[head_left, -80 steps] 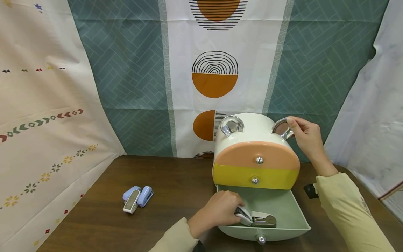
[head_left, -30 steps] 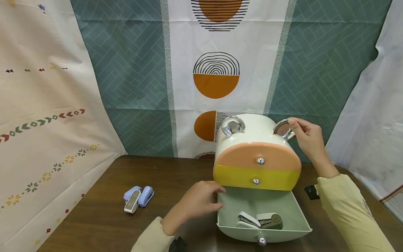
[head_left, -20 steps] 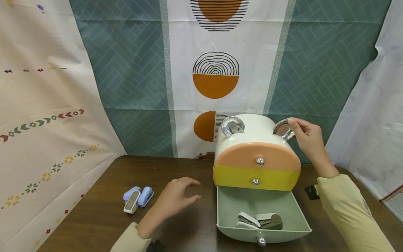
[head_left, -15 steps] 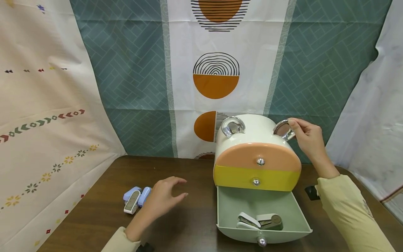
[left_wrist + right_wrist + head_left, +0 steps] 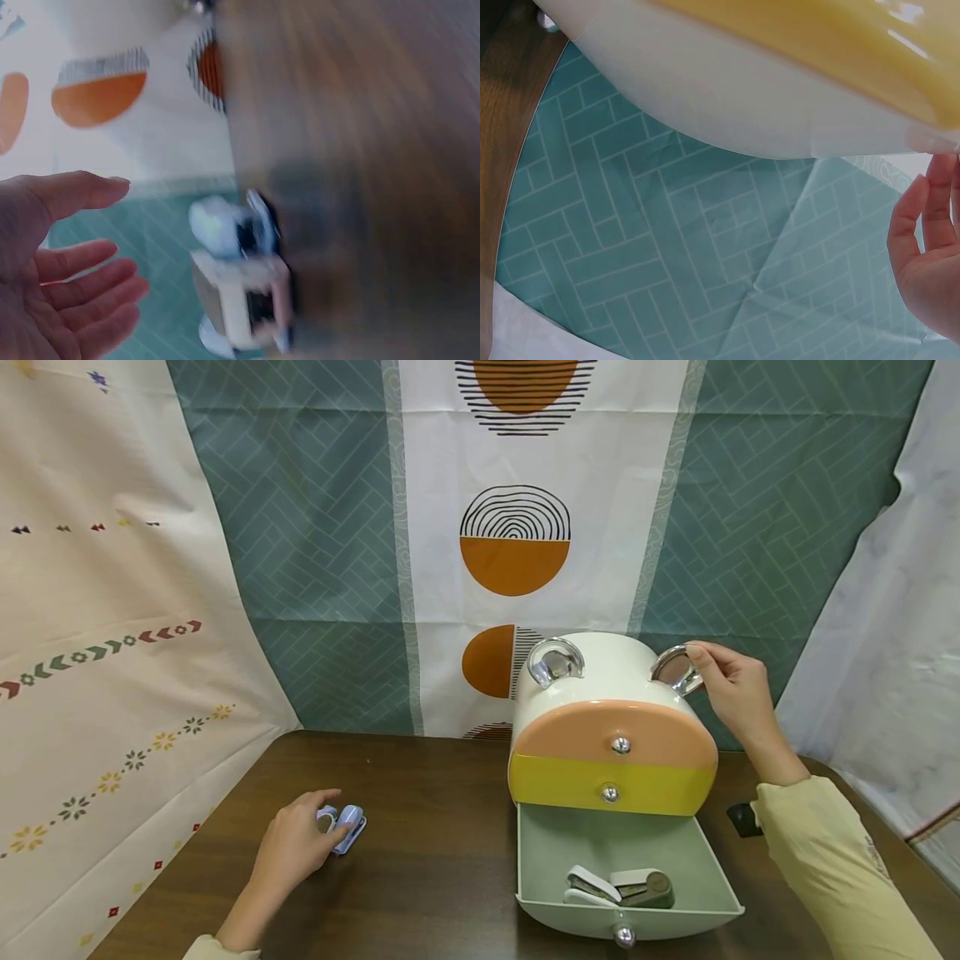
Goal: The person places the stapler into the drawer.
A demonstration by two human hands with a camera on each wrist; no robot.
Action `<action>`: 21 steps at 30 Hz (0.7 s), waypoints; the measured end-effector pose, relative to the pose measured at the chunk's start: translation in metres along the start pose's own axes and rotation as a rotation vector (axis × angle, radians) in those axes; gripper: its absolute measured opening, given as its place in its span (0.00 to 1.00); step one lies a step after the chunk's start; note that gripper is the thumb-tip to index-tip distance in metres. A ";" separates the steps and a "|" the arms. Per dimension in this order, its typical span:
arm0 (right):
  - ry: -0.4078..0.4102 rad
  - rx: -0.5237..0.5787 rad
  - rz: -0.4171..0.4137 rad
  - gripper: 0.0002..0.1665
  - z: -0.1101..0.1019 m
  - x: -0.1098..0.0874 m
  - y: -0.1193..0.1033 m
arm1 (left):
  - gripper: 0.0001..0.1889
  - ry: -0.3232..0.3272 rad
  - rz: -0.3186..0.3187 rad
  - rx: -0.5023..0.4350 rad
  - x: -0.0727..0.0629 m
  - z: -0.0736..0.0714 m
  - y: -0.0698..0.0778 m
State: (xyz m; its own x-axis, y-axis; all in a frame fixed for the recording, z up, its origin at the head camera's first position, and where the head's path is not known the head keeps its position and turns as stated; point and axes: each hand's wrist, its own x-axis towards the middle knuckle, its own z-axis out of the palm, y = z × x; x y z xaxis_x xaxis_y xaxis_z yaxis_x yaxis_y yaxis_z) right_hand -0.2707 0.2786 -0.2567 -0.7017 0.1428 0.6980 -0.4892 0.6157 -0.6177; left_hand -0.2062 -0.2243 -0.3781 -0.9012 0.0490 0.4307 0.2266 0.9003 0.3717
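Observation:
My left hand (image 5: 294, 842) hovers over the small staplers on the left of the table. Thumb and fingers are spread, with nothing between them. A light blue mini stapler (image 5: 349, 828) lies just right of the thumb; a white-and-grey one (image 5: 240, 300) sits beside it, mostly covered by the hand in the head view. Part of another blue one (image 5: 216, 337) shows behind. My right hand (image 5: 738, 693) pinches the right chrome ear-shaped handle (image 5: 670, 667) atop the white drawer box (image 5: 611, 664). Its green bottom drawer (image 5: 637, 839) is pulled out, holding a white stapler (image 5: 591, 887) and a green-and-white stapler (image 5: 645, 888).
Above the pulled-out drawer, the orange drawer (image 5: 570, 731) and yellow drawer (image 5: 558, 777) are closed. A second chrome ear (image 5: 555, 660) stands on the left of the box. Patterned cloths (image 5: 330, 568) hang behind the dark wooden table (image 5: 435, 827) and at both sides.
My left hand let go of the white stapler in the green drawer, then moved left across the table to the blue staplers. My right hand stayed on the chrome ear.

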 end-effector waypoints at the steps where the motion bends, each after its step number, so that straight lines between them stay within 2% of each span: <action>1: 0.002 -0.002 0.001 0.20 0.000 0.000 0.000 | 0.25 -0.016 -0.018 0.007 -0.001 -0.001 -0.005; 6: 0.006 0.005 0.000 0.20 0.000 0.000 0.001 | 0.29 -0.119 -0.096 0.031 -0.003 -0.004 -0.026; 10: 0.002 0.016 -0.005 0.20 0.000 0.000 0.001 | 0.29 -0.169 -0.136 0.031 -0.003 -0.006 -0.036; 18: 0.003 0.031 -0.010 0.20 -0.001 -0.002 -0.007 | 0.30 -0.250 -0.182 0.036 -0.002 -0.007 -0.041; 21: 0.004 0.040 -0.020 0.19 -0.001 -0.002 -0.006 | 0.31 -0.258 -0.189 0.043 -0.003 -0.007 -0.041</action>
State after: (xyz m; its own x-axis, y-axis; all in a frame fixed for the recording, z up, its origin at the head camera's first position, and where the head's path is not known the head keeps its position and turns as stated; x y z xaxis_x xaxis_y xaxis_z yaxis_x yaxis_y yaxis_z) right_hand -0.2663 0.2752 -0.2542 -0.6895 0.1335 0.7119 -0.5239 0.5869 -0.6174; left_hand -0.2106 -0.2644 -0.3887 -0.9911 -0.0180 0.1322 0.0349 0.9212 0.3875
